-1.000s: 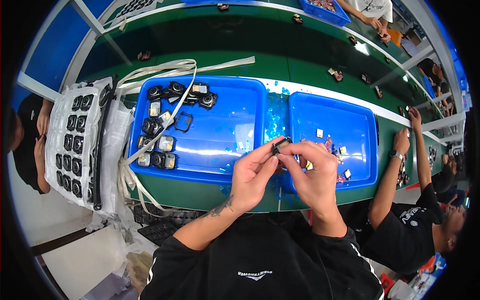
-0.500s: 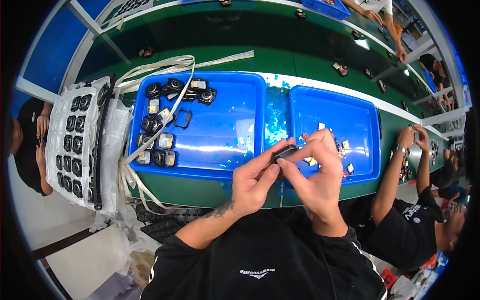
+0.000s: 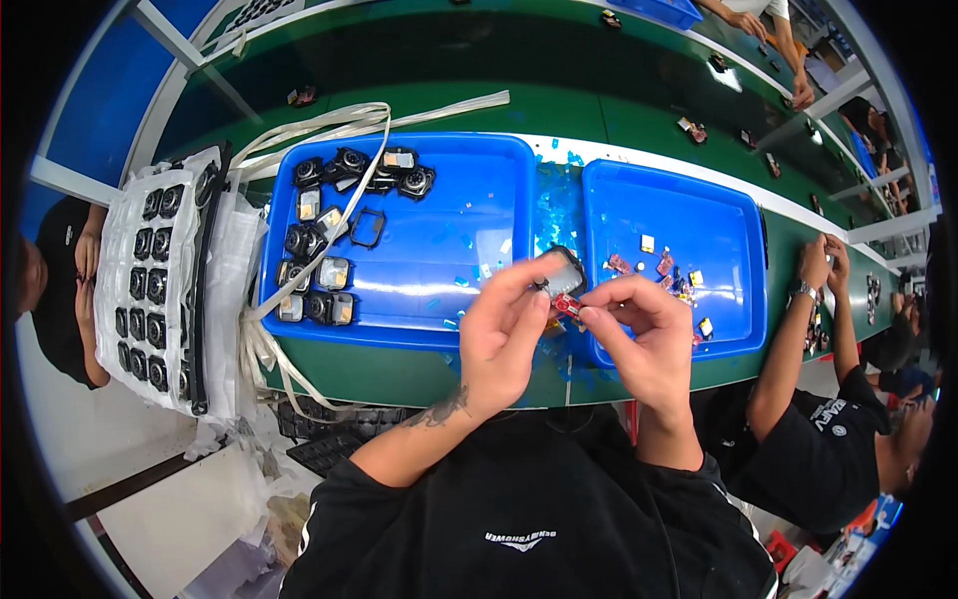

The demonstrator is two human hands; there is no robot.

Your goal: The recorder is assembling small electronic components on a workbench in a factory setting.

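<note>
My left hand (image 3: pixel 499 334) grips a black camera housing (image 3: pixel 571 264) with rounded corners, its inner face turned up. Between the fingertips of my right hand (image 3: pixel 644 334) is a small red circuit board (image 3: pixel 566 305), just below the housing. Part of the board lies close to my left thumb, and whether the two parts are still joined cannot be made out. Both hands are over the near edge of the gap between two blue trays. The left tray (image 3: pixel 399 324) holds several black camera units (image 3: pixel 329 307) and a loose black frame (image 3: pixel 367 229).
The right tray (image 3: pixel 753 290) contains small red boards (image 3: pixel 665 262) and yellow-white pieces. Blue film scraps (image 3: pixel 554 205) litter the gap. White straps (image 3: pixel 339 240) cross the left tray. A stack of camera units (image 3: pixel 155 285) stands left. A co-worker's arms (image 3: pixel 798 319) are at right.
The black piece held in both hands has been turned to show its inner side. A red board now shows in my right fingers. Parts on the green belt have shifted slightly right.
</note>
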